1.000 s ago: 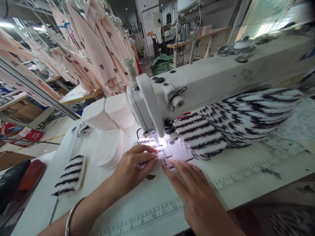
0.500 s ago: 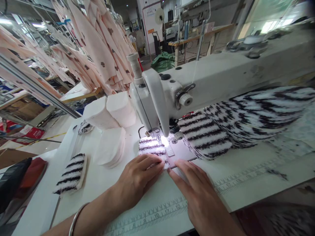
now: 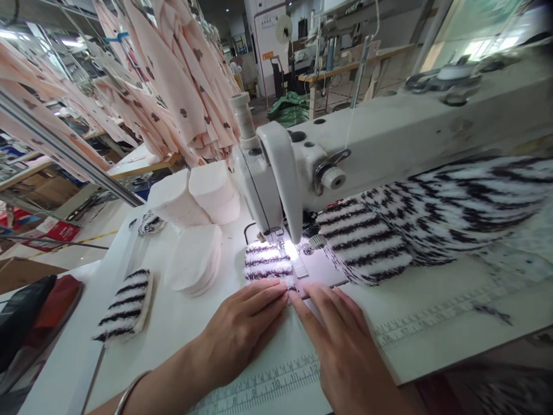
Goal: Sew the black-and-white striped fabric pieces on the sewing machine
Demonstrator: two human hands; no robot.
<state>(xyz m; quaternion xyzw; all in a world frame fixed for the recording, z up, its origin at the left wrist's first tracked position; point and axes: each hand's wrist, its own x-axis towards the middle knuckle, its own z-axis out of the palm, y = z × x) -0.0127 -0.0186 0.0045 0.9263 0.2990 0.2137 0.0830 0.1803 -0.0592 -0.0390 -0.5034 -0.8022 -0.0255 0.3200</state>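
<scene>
Under the lit needle area of a white sewing machine (image 3: 268, 178) lies a small fluffy fabric piece (image 3: 266, 259) with black and white stripes. My left hand (image 3: 242, 325) presses down on the near edge of this piece, its fingers close together and partly covering it. At the piece's near right corner, my right hand (image 3: 337, 328) rests with fingers stretched out on the machine bed, the index fingertip touching the fabric edge. The left thumb is mostly hidden from view.
Stacks of white pads (image 3: 194, 256) stand left of the machine, near another striped piece (image 3: 125, 305). Striped plush pieces (image 3: 367, 242) are piled beneath the machine arm. A printed ruler (image 3: 268, 389) runs along the table's front. Pink garments (image 3: 173, 75) hang behind.
My left hand has slid slightly back along the striped fabric piece, so more stripes show. The right index finger has shifted a little left, against the fabric's corner. The view has moved slightly.
</scene>
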